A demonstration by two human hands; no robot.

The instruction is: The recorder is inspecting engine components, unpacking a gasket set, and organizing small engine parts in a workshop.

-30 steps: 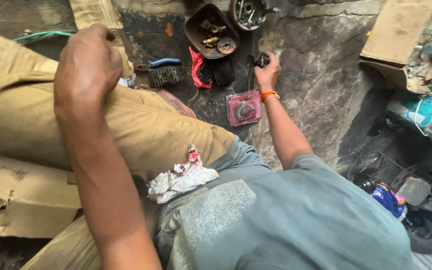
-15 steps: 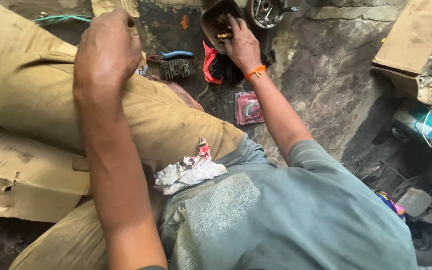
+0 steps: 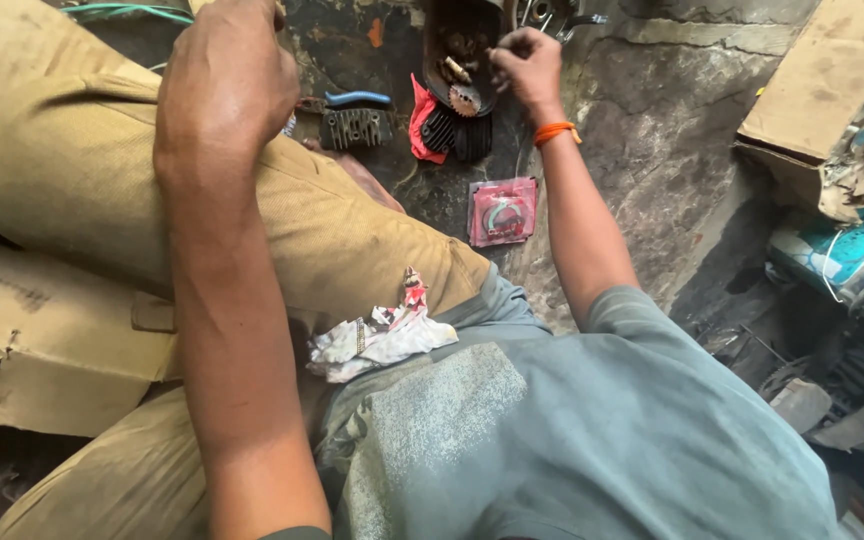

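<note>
We took the raised knee [image 3: 282, 200] in tan trousers as our landmark. To its left lay flattened cardboard [image 3: 42, 340], and above it, at the top edge, a green cable [image 3: 122, 12] ran across the floor. Our left hand [image 3: 227, 85] rested on top of the knee, fingers curled loosely downward; we could not tell whether it had hold of anything, since the fingertips were hidden behind the hand. Below the knee, on the lap, sat a crumpled white rag [image 3: 382, 335] with red marks. Just right of the knee, on the stained floor, lay a small finned metal block [image 3: 357, 127] with a blue-handled tool [image 3: 357, 98] beside it, then a red scrap [image 3: 420, 120] and black ribbed parts [image 3: 457, 135]. Farther right stood a dark tray [image 3: 437, 40] holding gears and small pieces. Our right hand [image 3: 527, 65], with an orange band [image 3: 555, 131] at the wrist, reached over the tray's edge, fingers pinched together; what they gripped was too small to tell. Below that hand lay a pink packet [image 3: 502, 212].
</note>
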